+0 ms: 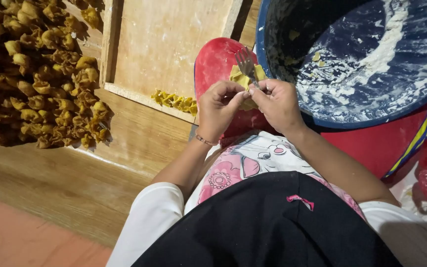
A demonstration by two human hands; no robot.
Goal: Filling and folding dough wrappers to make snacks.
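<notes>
Left hand [218, 106], right hand [277, 104], pinching yellow dough [240, 78]

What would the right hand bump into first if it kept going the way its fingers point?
The right hand points left, toward the left hand. It would meet the yellow dough piece pinched between both hands almost at once, then the left hand's fingertips. The fork sits just above, though depth is hard to judge.

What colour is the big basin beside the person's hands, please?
Dark blue, dusted with white flour, in the head view: basin.
</notes>
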